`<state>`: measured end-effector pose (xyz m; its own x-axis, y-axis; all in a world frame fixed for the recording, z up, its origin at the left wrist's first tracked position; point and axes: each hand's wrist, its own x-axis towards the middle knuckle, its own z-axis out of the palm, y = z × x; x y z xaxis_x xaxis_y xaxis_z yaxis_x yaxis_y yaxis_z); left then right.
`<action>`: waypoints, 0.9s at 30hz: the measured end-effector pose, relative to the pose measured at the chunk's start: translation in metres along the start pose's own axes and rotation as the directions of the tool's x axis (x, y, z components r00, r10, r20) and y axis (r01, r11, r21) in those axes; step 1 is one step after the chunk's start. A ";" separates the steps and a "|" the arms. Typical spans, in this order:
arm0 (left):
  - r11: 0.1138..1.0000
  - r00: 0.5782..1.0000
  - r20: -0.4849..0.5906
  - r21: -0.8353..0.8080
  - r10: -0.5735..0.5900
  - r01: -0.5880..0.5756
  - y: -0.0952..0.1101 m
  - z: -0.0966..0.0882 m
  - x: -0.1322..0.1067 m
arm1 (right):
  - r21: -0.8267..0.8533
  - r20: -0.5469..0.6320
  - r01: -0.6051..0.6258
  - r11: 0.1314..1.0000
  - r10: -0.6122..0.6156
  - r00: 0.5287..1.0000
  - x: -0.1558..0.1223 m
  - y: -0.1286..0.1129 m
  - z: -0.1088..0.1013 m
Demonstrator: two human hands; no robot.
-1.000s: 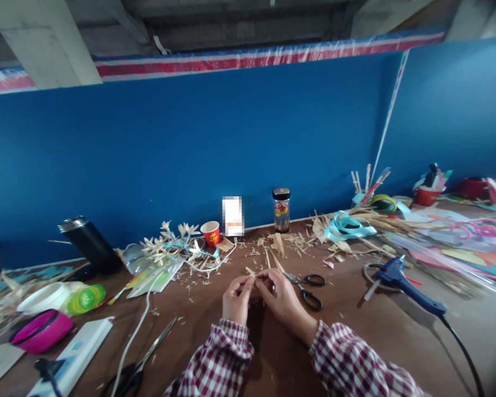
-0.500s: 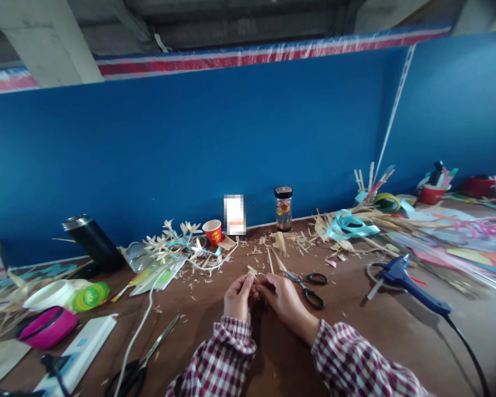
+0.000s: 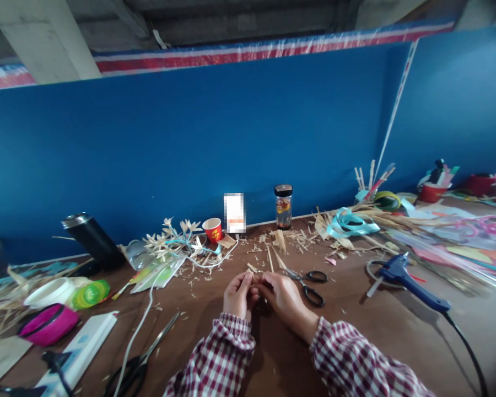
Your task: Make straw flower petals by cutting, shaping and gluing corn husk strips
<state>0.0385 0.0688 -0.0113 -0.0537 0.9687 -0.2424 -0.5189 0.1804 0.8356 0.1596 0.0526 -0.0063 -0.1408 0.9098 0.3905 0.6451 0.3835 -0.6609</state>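
Long scissors and a white cable lie toward the worktop's near left corner, apart from the hands. Left hand: fingers pressed together, pinching a thin pale straw strip. The strip sits over the worktop's middle, between both hands. Right hand: fingertips meet the left's on the same strip, exact grip hidden. My read: pinch close to the working point with light pressure, since dry straw likely splits if bent sharply. Black-handled scissors lie just right of the right hand, so mind the blades. Glue gun is further right, well apart.
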 end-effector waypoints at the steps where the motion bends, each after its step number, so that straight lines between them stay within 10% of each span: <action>1: 1.000 1.000 -0.008 -0.003 -0.001 0.001 0.001 0.000 0.000 | -0.004 0.007 0.013 1.000 -0.013 1.000 0.000 0.000 -0.001; 17: 0.983 0.975 -0.208 -0.149 0.073 -0.105 0.008 -0.005 0.011 | -0.245 0.079 0.060 0.968 -0.041 0.996 0.008 0.015 -0.026; 27: 0.997 0.994 -0.102 -0.067 0.039 -0.046 0.000 -0.007 0.009 | -0.241 0.275 0.329 0.913 -0.261 0.925 0.008 0.014 -0.025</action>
<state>0.0321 0.0763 -0.0166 -0.1606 0.9527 -0.2581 -0.5717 0.1234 0.8111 0.1868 0.0614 0.0036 -0.5049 0.7855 0.3578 0.7238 0.6112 -0.3204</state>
